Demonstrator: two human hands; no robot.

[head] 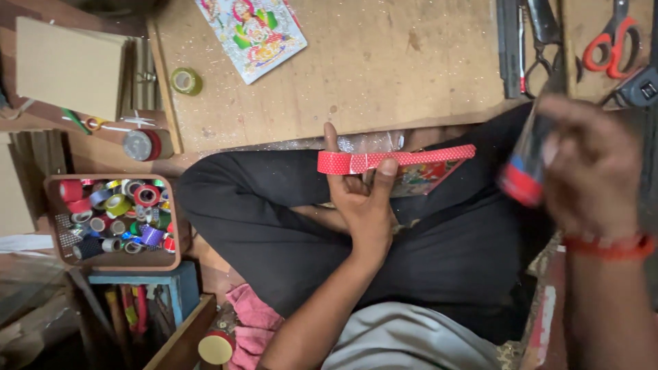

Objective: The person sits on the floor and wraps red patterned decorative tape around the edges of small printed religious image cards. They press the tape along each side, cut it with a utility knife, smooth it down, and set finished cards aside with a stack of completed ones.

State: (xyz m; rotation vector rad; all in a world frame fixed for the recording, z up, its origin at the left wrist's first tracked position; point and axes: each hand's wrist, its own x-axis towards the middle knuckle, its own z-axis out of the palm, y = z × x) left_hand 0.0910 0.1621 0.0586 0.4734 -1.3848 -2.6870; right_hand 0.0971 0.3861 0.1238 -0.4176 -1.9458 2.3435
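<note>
Holding a red dotted strip (397, 160) across the lap, above black trousers and just below a glitter-flecked wooden bench (384, 68).

Left hand (363, 202) pinches the flat, stiff strip, thumb on its front face, fingers (332, 147) closed behind, with a colourful printed card (418, 179) tucked underneath. Right hand (593, 171), blurred, grips a red-and-blue tape roll (522, 177). On the worn, scuffed bench lie a glossy picture card (251, 33), a green tape roll (186, 81), and red-handled scissors (612, 42). Beside the knee, a brown box (113, 264) brims with round tape rolls.
</note>
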